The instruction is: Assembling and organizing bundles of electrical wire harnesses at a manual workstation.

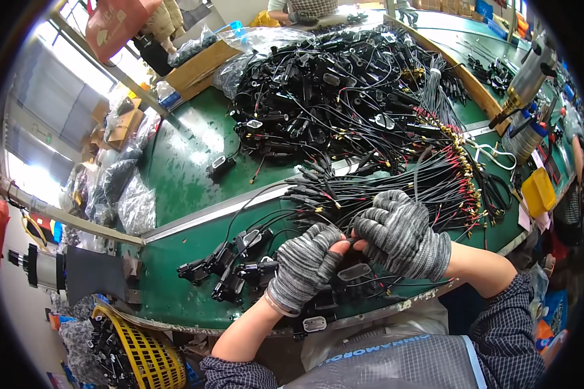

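Both my hands wear grey striped knit gloves with bare thumb tips. My left hand (307, 264) and my right hand (403, 235) meet over the near part of the table, each pinching a thin black cable (350, 240) between thumb and fingers. The exact spot in the pinch is mostly hidden. Just beyond my hands lies a combed-out bundle of black cables (386, 183) with red and gold-coloured ends toward the right. Left of my left hand sit several black plastic connector housings (230, 262) with cables attached. Another housing (315, 323) rests at the table's front edge below my hands.
A large pile of black cabled parts (305, 91) covers the far table. Wooden boards (480, 94) border it on the right. A metal strip (217, 211) crosses the green tabletop (188, 172). At right are a hanging tool (525, 81) and yellow bin (538, 192); a yellow basket (154, 353) stands lower left.
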### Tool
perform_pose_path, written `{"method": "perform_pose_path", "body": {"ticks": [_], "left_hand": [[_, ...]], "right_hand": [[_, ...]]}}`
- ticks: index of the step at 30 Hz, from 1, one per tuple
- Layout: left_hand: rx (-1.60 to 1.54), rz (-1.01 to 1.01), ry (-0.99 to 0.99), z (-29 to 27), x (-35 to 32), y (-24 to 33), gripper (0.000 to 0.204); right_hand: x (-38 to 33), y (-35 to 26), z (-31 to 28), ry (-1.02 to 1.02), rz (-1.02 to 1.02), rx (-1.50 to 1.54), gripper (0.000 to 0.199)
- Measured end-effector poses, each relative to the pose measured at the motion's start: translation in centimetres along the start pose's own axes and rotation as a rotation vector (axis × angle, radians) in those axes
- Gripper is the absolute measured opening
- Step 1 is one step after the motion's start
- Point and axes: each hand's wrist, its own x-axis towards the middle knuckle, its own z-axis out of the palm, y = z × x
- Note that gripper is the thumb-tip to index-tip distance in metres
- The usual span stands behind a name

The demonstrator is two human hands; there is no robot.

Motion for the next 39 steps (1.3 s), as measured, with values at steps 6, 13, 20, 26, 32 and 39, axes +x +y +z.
{"method": "perform_pose_path", "body": {"ticks": [6, 13, 20, 26, 32, 39], "left_hand": [[-0.021, -0.101, -0.105, -0.6, 0.2, 0.4, 0.017], [0.498, -0.154, 0.241, -12.6, -0.9, -9.8, 0.018], [0.878, -0.390, -0.319, -19.3, -5.1, -18.1, 0.021], [0.541, -0.808, -0.261, -20.0, 0.6, -24.4, 0.028], [0.055, -1.167, 0.144, -16.5, 7.8, -28.7, 0.059], [0.587, -0.764, 0.021, -11.9, 8.6, -27.8, 0.064]], "right_hand": [[0.1, 0.4, 0.2, 0.016, -0.037, -0.039, 0.019], [-1.8, 1.9, -3.0, -0.289, 0.132, 0.267, 0.015], [1.5, 5.6, 0.6, -0.174, 0.083, 0.175, 0.014], [5.4, 8.8, 8.5, -0.227, 0.127, -0.109, 0.013], [5.8, 9.5, 9.1, -0.160, 0.110, -0.078, 0.009], [8.0, 10.7, -0.9, 0.224, 0.728, 1.188, 0.021]]}}
